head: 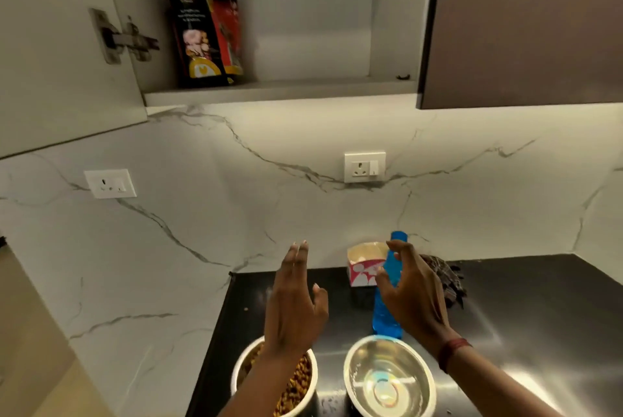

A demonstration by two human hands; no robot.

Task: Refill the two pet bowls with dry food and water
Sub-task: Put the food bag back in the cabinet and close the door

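Hands hang over the dark counter (522, 308), both raised above two steel bowls at its near edge. The left hand (293, 308) is flat and open, fingers (298, 258) straight and together, thumb out, holding nothing; it sits over the left bowl (236, 372), which is full of brown kibble (298, 379). The right hand (411, 292) is half-open, fingers curved loosely about the upper part of a blue bottle (384, 315) with no clear grip on it. That bottle stands upright just behind the right bowl (364, 372), whose shiny inside shows a blue reflection; whether it holds water I cannot tell. Behind the bottle sit an open pink-and-white carton (365, 265) and a dark cloth (445, 278). Up in the open cabinet, a food bag (205, 35) stands on the shelf (276, 93), at its left end.
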